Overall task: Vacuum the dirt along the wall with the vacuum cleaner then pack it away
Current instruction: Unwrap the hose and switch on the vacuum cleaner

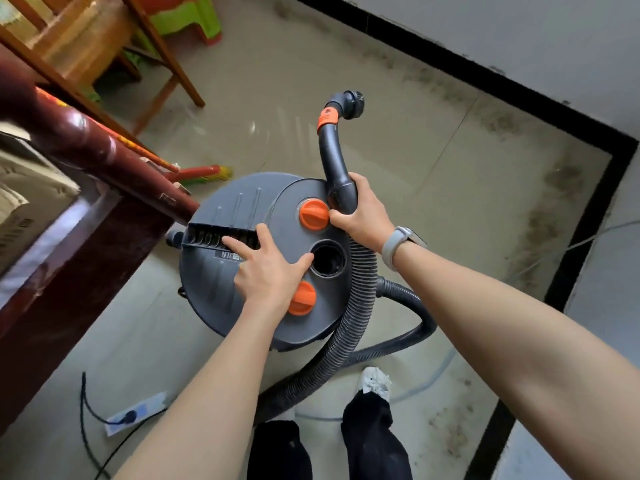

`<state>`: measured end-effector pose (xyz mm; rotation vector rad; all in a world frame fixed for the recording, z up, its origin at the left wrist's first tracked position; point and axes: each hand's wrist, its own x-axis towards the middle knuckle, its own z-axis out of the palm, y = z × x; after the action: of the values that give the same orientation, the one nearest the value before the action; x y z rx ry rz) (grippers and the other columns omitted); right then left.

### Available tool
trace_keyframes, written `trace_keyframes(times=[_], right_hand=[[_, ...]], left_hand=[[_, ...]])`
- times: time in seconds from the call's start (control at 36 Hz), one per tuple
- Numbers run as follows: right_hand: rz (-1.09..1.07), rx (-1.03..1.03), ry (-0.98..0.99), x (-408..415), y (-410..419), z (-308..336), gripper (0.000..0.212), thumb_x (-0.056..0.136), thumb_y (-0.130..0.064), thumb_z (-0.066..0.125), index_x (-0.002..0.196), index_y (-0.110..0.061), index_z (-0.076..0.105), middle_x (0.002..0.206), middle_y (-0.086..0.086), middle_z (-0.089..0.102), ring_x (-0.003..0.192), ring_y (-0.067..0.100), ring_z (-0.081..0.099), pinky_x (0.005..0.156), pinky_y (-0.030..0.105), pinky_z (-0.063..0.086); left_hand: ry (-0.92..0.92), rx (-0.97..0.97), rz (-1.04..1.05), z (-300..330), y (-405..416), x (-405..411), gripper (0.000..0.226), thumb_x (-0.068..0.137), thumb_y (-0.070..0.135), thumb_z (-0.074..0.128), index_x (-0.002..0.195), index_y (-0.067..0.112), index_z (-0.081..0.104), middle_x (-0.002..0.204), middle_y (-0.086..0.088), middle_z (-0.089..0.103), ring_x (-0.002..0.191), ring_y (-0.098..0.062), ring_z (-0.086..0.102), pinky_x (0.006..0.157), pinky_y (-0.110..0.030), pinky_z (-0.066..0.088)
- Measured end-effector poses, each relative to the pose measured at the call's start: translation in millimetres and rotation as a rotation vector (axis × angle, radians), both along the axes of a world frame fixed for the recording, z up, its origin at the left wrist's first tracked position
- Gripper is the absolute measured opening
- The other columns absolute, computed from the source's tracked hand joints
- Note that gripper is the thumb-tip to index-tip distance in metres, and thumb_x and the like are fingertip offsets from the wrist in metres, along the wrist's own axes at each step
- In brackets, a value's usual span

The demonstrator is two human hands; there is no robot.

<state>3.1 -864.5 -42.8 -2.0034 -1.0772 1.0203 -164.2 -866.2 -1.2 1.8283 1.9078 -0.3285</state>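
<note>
Beside wall (519,29), dirt (540,230) band

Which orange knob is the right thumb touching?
The far knob, beside the hose handle; the near knob sits by the left wrist, untouched by the thumb.

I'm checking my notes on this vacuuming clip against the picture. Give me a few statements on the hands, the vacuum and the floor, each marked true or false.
1. The right hand grips the hose handle. True.
2. The left hand rests with spread fingers on the vacuum cleaner lid. True.
3. The dirt along the wall has all been cleaned up. False: dark dirt lies on the floor beside the black baseboard.
4. The hose is plugged into the round port on the lid. False: the port is open and empty.
5. A plug sits in the power strip on the floor. True.
6. The wristband is on the left wrist. False: it is on the right wrist.
</note>
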Motion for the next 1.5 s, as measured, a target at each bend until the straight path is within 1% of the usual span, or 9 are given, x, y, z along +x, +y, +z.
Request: trace_keyframes(times=[0.14,0.28,0.44,0.56,0.64,0.86,0.92,1.28,1.5], right_hand=[[-0.049,0.013,0.155,3.8,-22.7,11.7,0.062,0.083,-0.020,0.068,0.137,-0.023,0.036,0.115,-0.005,0.055,0.101,0.015,0.054,0.082,0.024,0.040],[-0.218,0.081,0.328,-11.0,-82.3,16.8,0.061,0.077,-0.025,0.072,0.127,-0.032,0.036,0.113,-0.014,0.056,0.102,0.013,0.061,0.091,0.041,0.051],[-0.122,0.170,0.399,-39.9,-139.9,36.7,0.065,0.079,-0.017,0.074,0.125,-0.040,0.033,0.130,-0.011,0.047,0.119,0.005,0.052,0.100,0.022,0.042],[0.051,0.132,0.424,-59.6,-155.9,53.1,0.070,0.080,-0.016,0.075,0.128,-0.040,0.029,0.128,-0.009,0.050,0.114,0.003,0.054,0.098,0.022,0.045],[0.184,0.070,0.392,-62.7,-162.0,60.8,0.070,0.080,-0.024,0.076,0.124,-0.049,0.028,0.122,-0.019,0.051,0.109,-0.002,0.055,0.092,0.018,0.046],[0.142,0.136,0.115,-28.4,-124.0,47.6,0.031,0.092,-0.024,0.060,0.120,-0.028,0.048,0.104,-0.011,0.061,0.087,0.009,0.059,0.085,0.031,0.051],[0.124,0.105,0.010,-18.9,-103.0,38.4,0.032,0.093,-0.018,0.060,0.124,-0.014,0.051,0.103,-0.004,0.061,0.083,0.011,0.058,0.084,0.029,0.049],[0.211,0.041,-0.263,-34.9,3.7,6.0,0.028,0.088,-0.013,0.063,0.117,-0.009,0.064,0.112,0.017,0.053,0.106,0.034,0.051,0.097,0.037,0.040],[0.109,0.023,-0.320,-33.9,13.2,-3.7,0.015,0.087,-0.008,0.064,0.094,0.004,0.063,0.104,0.022,0.054,0.096,0.038,0.053,0.085,0.031,0.037]], left_hand=[[0.007,0.012,0.026,-0.5,-1.0,4.2,0.096,0.080,0.068,0.057,0.150,0.024,0.009,0.155,-0.031,-0.007,0.119,-0.050,0.049,0.095,-0.045,0.042],[-0.056,-0.017,0.087,6.3,-9.3,-2.2,0.091,0.085,0.064,0.053,0.152,0.030,0.001,0.158,-0.018,-0.013,0.123,-0.048,0.046,0.098,-0.046,0.040],[-0.476,0.250,0.142,31.3,-33.5,9.9,0.058,0.095,0.043,0.051,0.143,0.013,0.042,0.157,-0.008,0.025,0.146,-0.021,0.020,0.115,-0.036,0.021],[-1.089,-0.178,0.443,56.1,-30.7,35.6,0.046,0.095,0.033,0.055,0.136,0.015,0.043,0.113,-0.004,0.063,0.100,-0.019,0.063,0.087,-0.030,0.051],[-1.217,-0.164,0.569,53.5,-29.4,30.4,0.039,0.095,0.023,0.059,0.130,0.014,0.044,0.095,-0.007,0.059,0.062,-0.017,0.059,0.055,-0.028,0.054],[-1.046,0.027,0.282,35.5,-29.1,-27.3,0.040,0.094,0.017,0.057,0.130,0.030,0.046,0.086,-0.002,0.060,0.064,-0.017,0.056,0.063,-0.030,0.051],[-1.020,0.007,0.221,36.3,-32.0,-36.9,0.043,0.095,0.011,0.055,0.131,0.031,0.044,0.075,-0.007,0.059,0.051,-0.017,0.052,0.050,-0.026,0.049],[-0.895,0.104,0.135,28.0,-20.5,-82.0,0.040,0.089,0.026,0.063,0.128,0.029,0.053,0.064,0.023,0.060,0.055,0.004,0.055,0.062,-0.024,0.045],[-0.780,0.173,0.229,17.9,-20.0,-94.3,0.031,0.082,0.048,0.057,0.107,0.031,0.055,0.064,0.015,0.056,0.069,-0.021,0.058,0.075,-0.037,0.052]])
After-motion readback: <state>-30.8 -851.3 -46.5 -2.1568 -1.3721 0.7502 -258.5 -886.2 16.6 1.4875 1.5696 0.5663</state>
